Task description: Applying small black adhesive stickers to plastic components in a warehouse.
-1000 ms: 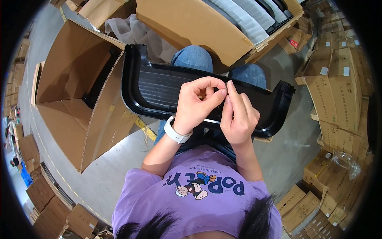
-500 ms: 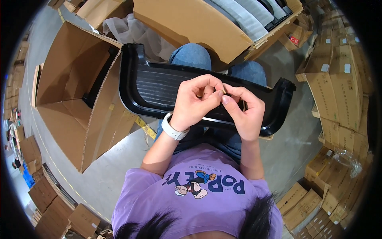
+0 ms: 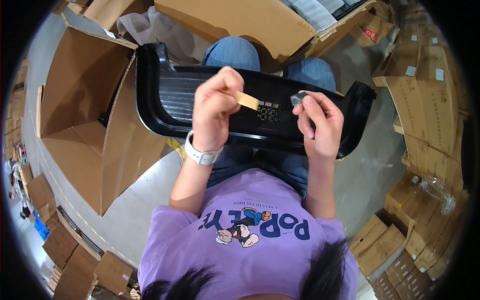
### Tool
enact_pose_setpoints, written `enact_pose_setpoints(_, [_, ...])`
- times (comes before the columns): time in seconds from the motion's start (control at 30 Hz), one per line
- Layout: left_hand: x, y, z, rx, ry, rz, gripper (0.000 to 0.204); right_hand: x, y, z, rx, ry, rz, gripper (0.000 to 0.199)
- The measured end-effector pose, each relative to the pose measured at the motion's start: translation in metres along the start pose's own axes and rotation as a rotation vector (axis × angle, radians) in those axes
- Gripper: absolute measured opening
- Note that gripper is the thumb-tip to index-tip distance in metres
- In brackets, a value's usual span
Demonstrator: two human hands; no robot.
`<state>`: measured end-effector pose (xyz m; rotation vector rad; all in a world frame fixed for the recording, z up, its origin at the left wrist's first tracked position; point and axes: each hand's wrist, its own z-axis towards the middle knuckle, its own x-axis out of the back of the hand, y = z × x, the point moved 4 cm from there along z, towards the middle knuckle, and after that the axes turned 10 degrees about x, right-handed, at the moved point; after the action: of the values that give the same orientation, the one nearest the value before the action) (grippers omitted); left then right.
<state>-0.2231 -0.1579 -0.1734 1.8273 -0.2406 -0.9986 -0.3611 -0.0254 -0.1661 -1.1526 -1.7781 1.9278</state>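
Pinched in my left hand [image 3: 215, 102] is a short yellowish strip [image 3: 248, 101] that looks like backing paper. My right hand [image 3: 322, 122] grips a small dark grey piece [image 3: 298, 98], flat and angular, between thumb and fingers. A gap separates the two hands. Beneath them a long black plastic panel [image 3: 185, 107] with raised, curved ends lies across my lap. Its middle carries a patch of small pale cut-outs or marks [image 3: 270, 114], too small to make out. A white watch sits on my left wrist.
An open cardboard box [image 3: 75, 90] stands at the left, a dark part inside. Ahead of my knees is a large carton [image 3: 235, 25] with wrapped black parts, beside crumpled white wrapping [image 3: 145, 29]. Stacked cartons [image 3: 425, 115] line the right side.
My hands, together over the panel half a second ago, have drawn apart. The yellowish strip shows in the left and the dark grey piece in the right. The panel appears slightly shifted left.
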Motion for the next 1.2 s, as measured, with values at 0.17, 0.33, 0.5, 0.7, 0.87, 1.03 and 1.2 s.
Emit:
enact_pose_setpoints(0.17, [0.013,0.005,-0.003,0.055,0.015,-0.241,0.007,0.008,0.0,-0.013,0.044,0.008,-0.353,0.011])
enact_pose_setpoints(0.33, [0.015,-0.001,-0.002,0.07,-0.21,-0.585,0.008,0.003,-0.003,-0.024,0.402,-0.227,-0.895,0.008])
enact_pose_setpoints(0.5, [0.015,0.0,-0.001,0.056,-0.367,-0.647,0.01,0.004,0.003,-0.026,0.38,-0.234,-0.907,0.007])
enact_pose_setpoints(0.7, [0.013,-0.001,-0.001,0.173,-0.256,-0.647,0.009,0.002,0.007,-0.022,0.388,-0.249,-0.868,0.007])
enact_pose_setpoints(0.87, [0.01,-0.005,0.0,0.211,-0.254,-0.656,0.008,0.002,0.011,-0.02,0.348,-0.264,-0.915,0.007])
enact_pose_setpoints(1.03, [0.01,-0.008,0.001,0.239,-0.255,-0.671,0.009,0.002,0.015,-0.019,0.334,-0.26,-0.925,0.007])
enact_pose_setpoints(1.2, [0.009,-0.011,0.001,0.246,-0.269,-0.664,0.01,0.002,0.014,-0.018,0.311,-0.257,-0.943,0.007])
